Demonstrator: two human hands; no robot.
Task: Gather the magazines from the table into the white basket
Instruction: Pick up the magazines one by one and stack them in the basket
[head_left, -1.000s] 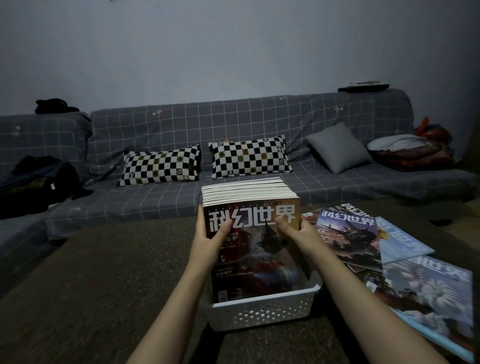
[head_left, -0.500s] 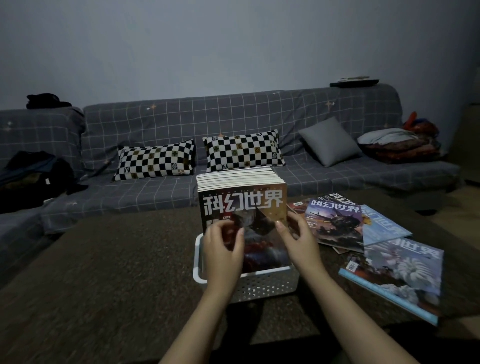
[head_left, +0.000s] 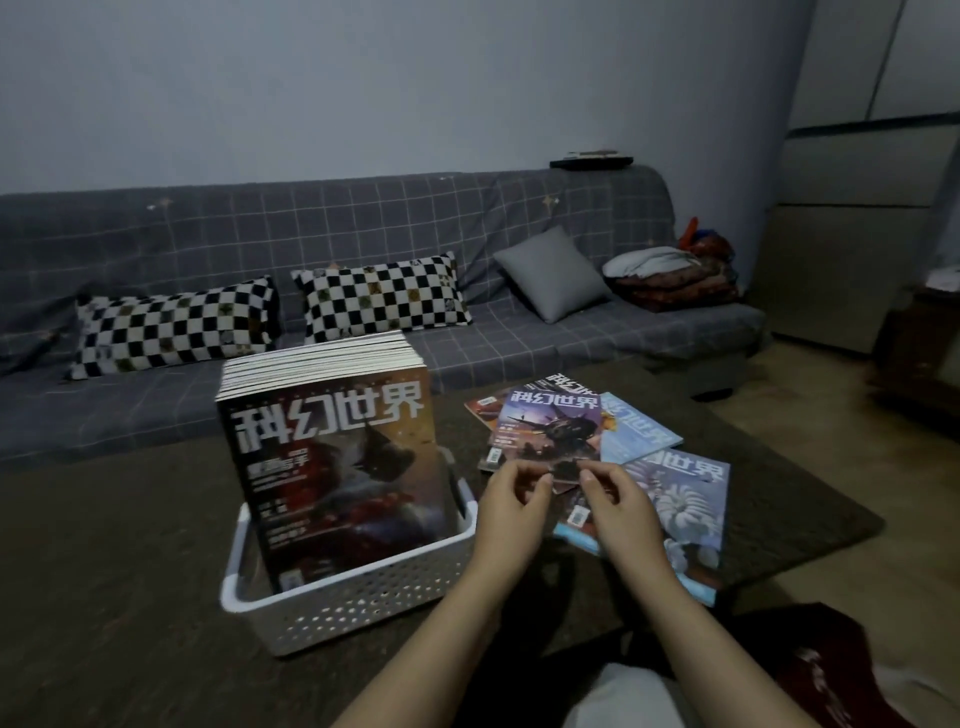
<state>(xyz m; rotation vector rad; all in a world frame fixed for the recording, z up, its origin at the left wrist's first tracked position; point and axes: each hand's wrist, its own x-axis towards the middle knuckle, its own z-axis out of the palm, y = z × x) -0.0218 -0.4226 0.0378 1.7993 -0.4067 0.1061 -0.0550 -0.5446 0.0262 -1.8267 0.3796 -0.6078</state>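
The next pickup is judged underway: the empty, loosely curled left hand (head_left: 511, 496) and right hand (head_left: 621, 501) are poised over the purple-covered magazine (head_left: 550, 434), right of the white perforated plastic basket (head_left: 353, 597); a grip is needed next.

Lower halves of the upright magazines (head_left: 332, 457) behind the white basket (head_left: 358, 597) wall.

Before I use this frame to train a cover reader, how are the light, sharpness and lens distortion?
Head view: dim and bluish, no glare. The title on the front magazine in the white basket is legible. Both hands look soft, fingers hard to separate. The small print on the loose magazines is unreadable. Wide-angle bending shows at the right-hand wall edges.
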